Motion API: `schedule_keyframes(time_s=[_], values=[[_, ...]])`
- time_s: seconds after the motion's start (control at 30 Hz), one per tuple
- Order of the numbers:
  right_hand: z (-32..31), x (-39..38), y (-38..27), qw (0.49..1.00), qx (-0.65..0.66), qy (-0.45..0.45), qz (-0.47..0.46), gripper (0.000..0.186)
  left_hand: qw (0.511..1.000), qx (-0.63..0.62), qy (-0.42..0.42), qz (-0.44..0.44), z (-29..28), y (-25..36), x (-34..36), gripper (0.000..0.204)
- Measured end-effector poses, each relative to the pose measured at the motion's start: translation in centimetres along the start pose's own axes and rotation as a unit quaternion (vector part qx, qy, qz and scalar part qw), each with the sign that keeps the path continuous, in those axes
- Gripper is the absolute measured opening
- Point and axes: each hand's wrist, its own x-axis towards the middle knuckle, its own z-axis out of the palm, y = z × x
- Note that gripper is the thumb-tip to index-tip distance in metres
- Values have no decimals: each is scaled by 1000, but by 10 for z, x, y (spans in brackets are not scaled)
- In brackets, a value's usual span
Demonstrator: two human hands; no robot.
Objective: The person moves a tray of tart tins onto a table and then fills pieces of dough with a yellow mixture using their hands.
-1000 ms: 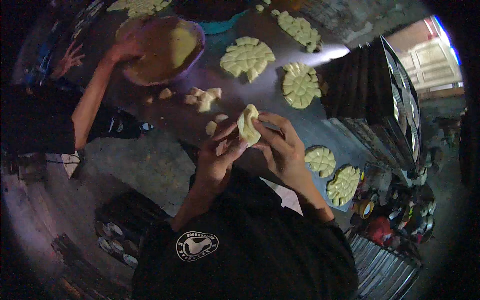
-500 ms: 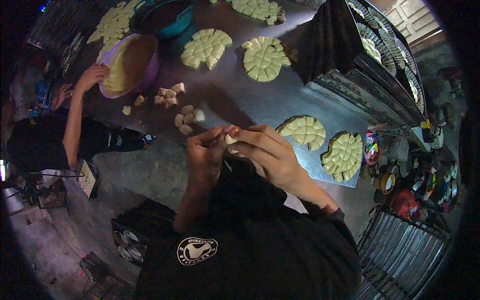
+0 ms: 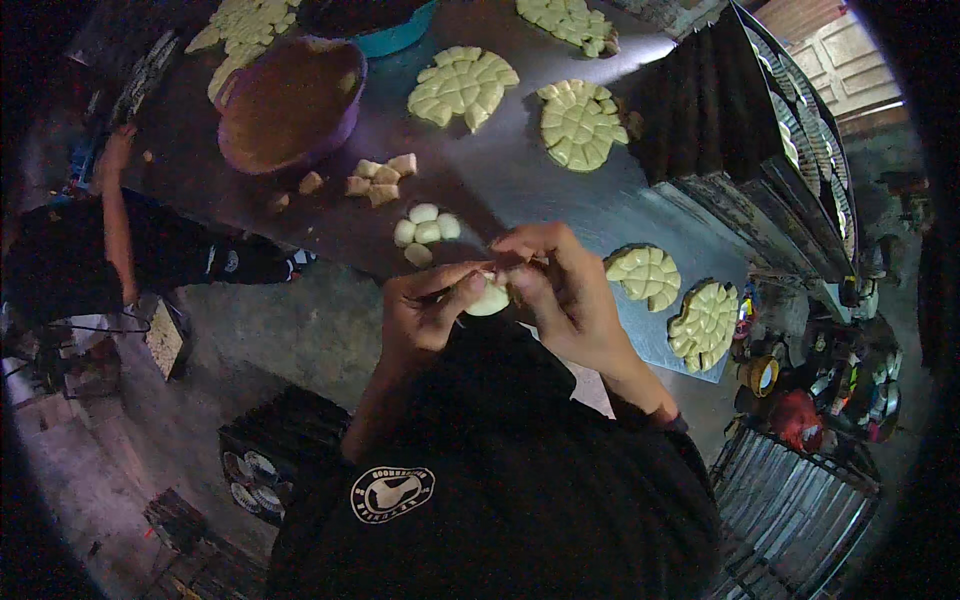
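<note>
A small pale piece of dough point(image 3: 487, 298) is pinched between my two hands, in front of my chest at the table's near edge. My left hand point(image 3: 425, 315) grips its left side with thumb and curled fingers. On the other side, the thumb and fingers of my right hand point(image 3: 568, 300) press at its upper edge. Fingers partly cover the dough. Just beyond my hands, several smooth white dough balls point(image 3: 426, 231) lie in a cluster on the metal table point(image 3: 470, 180). Farther back sits a group of tan, cut chunks point(image 3: 382, 180).
A purple basin point(image 3: 349, 118) and a teal bowl point(image 3: 405, 36) stand at the far left. Scored dough rounds point(image 3: 464, 86) lie across the table, two of them near the right corner point(image 3: 703, 325). Dark stacked trays point(image 3: 760, 150) rise at right. A co-worker's arm point(image 3: 116, 220) is at left.
The dough between my fingers shows larger and rounder, and my right fingers have lifted to its upper edge. The co-worker's hand has left the purple basin. The whole view has shifted slightly.
</note>
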Motion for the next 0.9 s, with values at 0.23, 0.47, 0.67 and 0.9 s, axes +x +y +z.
schedule_keyframes(time_s=[0.23,0.47,0.67,0.9], values=[[67,27,20,979,-196,-47,-33,63,926,-252,-68,-272,-79,-32,0,39],[138,-12,103,962,71,54,260,51,974,52,-25,-217,-118,-95,-11,35],[135,4,120,940,-73,164,290,41,993,48,6,-104,-131,-142,1,59],[128,16,188,915,-228,256,211,31,953,302,-14,29,-126,-169,39,82]])
